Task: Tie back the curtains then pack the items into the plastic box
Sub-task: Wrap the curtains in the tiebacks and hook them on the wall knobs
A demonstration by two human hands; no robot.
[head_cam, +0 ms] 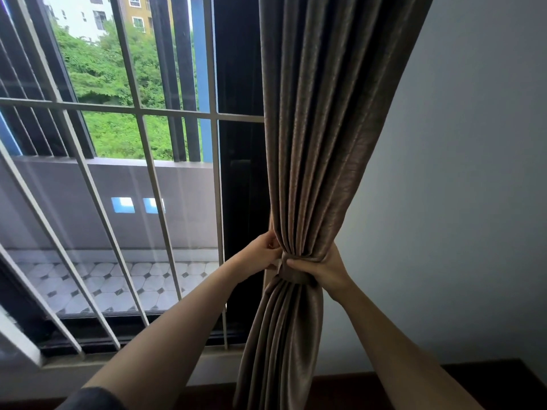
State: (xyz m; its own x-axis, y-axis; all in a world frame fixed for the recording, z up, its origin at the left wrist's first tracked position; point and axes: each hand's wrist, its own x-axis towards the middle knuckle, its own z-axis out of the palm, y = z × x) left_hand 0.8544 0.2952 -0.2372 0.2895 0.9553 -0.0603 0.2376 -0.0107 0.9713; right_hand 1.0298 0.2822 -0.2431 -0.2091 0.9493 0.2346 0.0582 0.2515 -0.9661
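Where the window meets the wall, the taupe-brown pleated fabric curtain (319, 143) hangs drawn to the right side of the opening, gathered tight at its waist.

- Item 1, curtain: folds pinched in at mid-height and flaring again below. It lies against the dark window frame on its left and the wall on its right.
- Item 2, matching taupe fabric tie-back band (296, 276): wrapped round the gathered waist. Its ends meet at the curtain's left edge, and the fastening is hidden behind the fingers.
- Item 3, left hand (260, 253): fingers curled, pinching the band's end at the left edge of the bundle.
- Item 4, right hand (322, 267): clasped round band and bundle from the right, thumb laid across the front.
- Item 5, surroundings: pale metal window grille (142, 113), a tiled balcony floor (118, 282) beyond it, a plain grey wall (458, 173), and a dark wooden surface (444, 380) below.

Step in hand, by judgement: securing the band on this curtain.

Risks:
- If the right hand lets go before the ends are joined, the slippery folds would likely spring out and the band drop.
- An uneven gather could leave a pleat outside the loop.
- A loose fastening might slide down the bundle under the cloth's weight.

Containers: none in view. The plastic box and the items to be packed are not shown, so nothing can be said of their contents, and the packing step appears not yet begun.
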